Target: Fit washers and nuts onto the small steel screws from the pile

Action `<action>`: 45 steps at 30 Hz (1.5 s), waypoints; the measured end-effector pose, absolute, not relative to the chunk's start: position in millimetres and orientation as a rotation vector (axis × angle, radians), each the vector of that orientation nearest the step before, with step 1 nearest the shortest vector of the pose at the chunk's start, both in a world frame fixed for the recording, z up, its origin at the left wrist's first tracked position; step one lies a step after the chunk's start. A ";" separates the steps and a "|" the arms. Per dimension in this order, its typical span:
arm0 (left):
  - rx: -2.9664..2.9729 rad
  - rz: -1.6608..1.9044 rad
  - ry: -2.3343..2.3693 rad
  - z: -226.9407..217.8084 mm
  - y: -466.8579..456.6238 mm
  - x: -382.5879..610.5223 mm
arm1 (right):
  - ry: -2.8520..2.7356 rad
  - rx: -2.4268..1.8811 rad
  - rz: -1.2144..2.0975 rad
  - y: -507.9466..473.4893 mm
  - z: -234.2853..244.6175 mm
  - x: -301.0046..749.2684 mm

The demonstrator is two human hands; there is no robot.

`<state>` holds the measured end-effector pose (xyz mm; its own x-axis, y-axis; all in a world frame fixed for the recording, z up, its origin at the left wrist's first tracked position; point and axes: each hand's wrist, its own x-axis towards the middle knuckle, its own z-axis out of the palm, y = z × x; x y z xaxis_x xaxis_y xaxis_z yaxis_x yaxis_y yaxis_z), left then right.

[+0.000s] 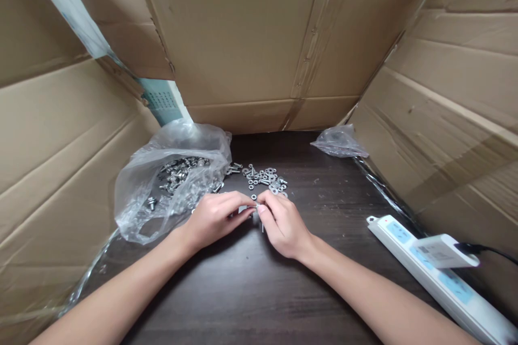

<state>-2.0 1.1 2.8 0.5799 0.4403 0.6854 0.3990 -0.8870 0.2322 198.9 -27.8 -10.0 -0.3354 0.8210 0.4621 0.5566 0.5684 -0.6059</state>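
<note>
My left hand (216, 218) is closed in a pinch, its thumb and fingertips meeting those of my right hand (283, 223). Between the two sets of fingertips shows a small metal bolt (251, 206), mostly covered by the fingers. My right hand is pinched on its other end. Whether a nut or washer sits on it, I cannot tell. A thin bright metal piece (263, 226) shows just below the right fingers. Right beyond the fingertips lies a nut (253, 197). Behind it is a loose pile of bolts, nuts and flat washers (265, 177).
At left, a clear plastic bag (140, 172) lies open with many bolts (178, 175) inside. A small folded plastic bag (340, 141) rests at the back right. A white power strip (408, 242) with a plugged-in adapter (445, 252) lies at right. Cardboard walls (243, 38) surround the dark table (226, 302).
</note>
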 end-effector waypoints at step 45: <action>2.732 1.231 0.747 1.8 2.3 -3.5 | -1.969 -1.091 0.501 -28.1 -10.2 199.3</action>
